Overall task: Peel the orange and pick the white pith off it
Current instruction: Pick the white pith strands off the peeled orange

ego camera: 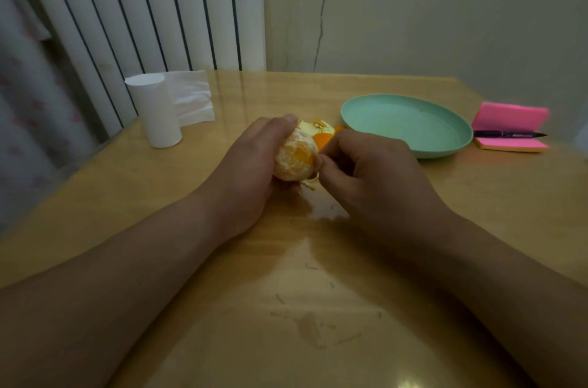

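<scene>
Two bare forearms, left forearm and right forearm uncovered from wrist to frame edge, left hand and right hand bare, short pale nail on one left fingertip, rounded knuckles on the right, detail dimmed by low light

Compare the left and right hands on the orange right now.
The left hand cups the orange from its left side; the right hand only meets its right edge. The left hand's fingers curl over the top; the right hand's fingers pinch a pith strand hanging off the fruit. Both touch the orange.
</scene>
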### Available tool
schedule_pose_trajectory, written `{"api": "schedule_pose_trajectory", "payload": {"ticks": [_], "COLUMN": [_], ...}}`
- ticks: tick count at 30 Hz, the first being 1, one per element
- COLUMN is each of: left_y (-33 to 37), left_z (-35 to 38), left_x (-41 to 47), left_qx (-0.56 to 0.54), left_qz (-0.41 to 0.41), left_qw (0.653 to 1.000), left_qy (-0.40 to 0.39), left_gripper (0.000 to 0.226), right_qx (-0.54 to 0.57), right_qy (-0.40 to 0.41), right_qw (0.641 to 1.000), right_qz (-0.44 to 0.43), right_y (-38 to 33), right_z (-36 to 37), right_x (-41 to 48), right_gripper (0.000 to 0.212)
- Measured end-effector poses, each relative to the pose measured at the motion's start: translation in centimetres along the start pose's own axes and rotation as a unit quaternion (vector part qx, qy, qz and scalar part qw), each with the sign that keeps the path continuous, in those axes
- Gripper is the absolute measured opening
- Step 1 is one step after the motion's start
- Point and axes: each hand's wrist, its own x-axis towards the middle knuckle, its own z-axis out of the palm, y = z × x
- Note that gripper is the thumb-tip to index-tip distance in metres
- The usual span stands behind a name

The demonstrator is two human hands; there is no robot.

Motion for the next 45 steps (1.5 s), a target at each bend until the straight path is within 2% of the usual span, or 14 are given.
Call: {"api": "schedule_pose_trajectory", "payload": {"ticks": [8,15,19,26,36,41,45], "left_y": [-0.1,0.2,0.0,-0.2,-0.3,-0.1,0.0], "left_z": [0.1,-0.2,-0.5,-0.4,-0.1,0.4,0.4], "left_x": [0.0,0.0,0.3,0.4,-0.7,-1.0,-1.1], "left_qx": [-0.001,-0.050,-0.050,-0.008,0.155,0.153,0.101], "left_qz": [-0.005,-0.037,-0.034,-0.024,0.040,0.055,0.032], "left_qw": [1.000,0.998,0.998,1.000,0.987,0.987,0.994], "left_qy": [-0.009,-0.030,-0.022,0.009,0.000,-0.005,0.005], "left_gripper": [0.043,0.041,0.046,0.040,0.031,0.032,0.032], "right_qx": [-0.028,0.051,0.046,-0.009,-0.058,-0.047,-0.009], "right_qy": [0.020,0.004,-0.007,0.010,0.021,0.057,0.063], "right_qw": [0.999,0.999,0.999,1.000,0.998,0.997,0.998], "right_qz": [-0.008,0.013,0.016,0.001,0.004,0.017,0.020], "right_y": [0.0,0.4,0.3,0.2,-0.4,-0.5,-0.5], "right_z": [-0.1,-0.1,0.0,-0.3,-0.2,0.1,0.2], "right_x": [0.2,0.1,0.1,0.2,0.2,0.3,0.2], "right_gripper": [0.009,0.006,0.008,0.009,0.008,0.011,0.015]}}
